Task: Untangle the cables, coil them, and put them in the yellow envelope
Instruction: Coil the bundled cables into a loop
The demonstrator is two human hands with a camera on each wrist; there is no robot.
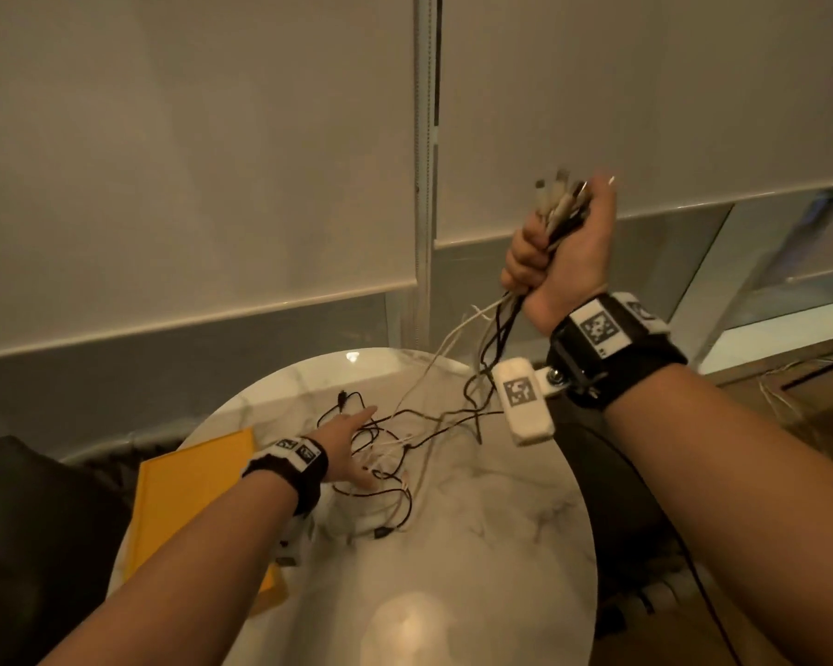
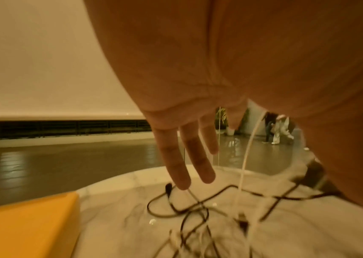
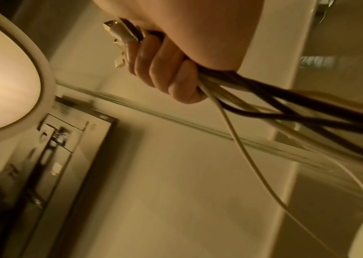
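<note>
My right hand (image 1: 561, 247) is raised high above the table and grips a bundle of black and white cables (image 1: 561, 209) in a fist, plug ends sticking out the top (image 3: 118, 37). The cables (image 3: 264, 104) trail down from that fist to a loose tangle (image 1: 405, 444) on the marble table (image 1: 477, 545). My left hand (image 1: 352, 444) hovers flat over the tangle with fingers (image 2: 180, 171) straight and spread, holding nothing. The yellow envelope (image 1: 188, 497) lies flat at the table's left edge, under my left forearm, also in the left wrist view (image 2: 26, 225).
The round table's far edge curves toward a wall with lowered roller blinds (image 1: 188, 161). A dark seat (image 1: 30, 545) stands at the left. Wooden floor (image 1: 799, 391) lies to the right, with thin cords on it. A black cord runs down from my right wrist camera (image 1: 525, 401).
</note>
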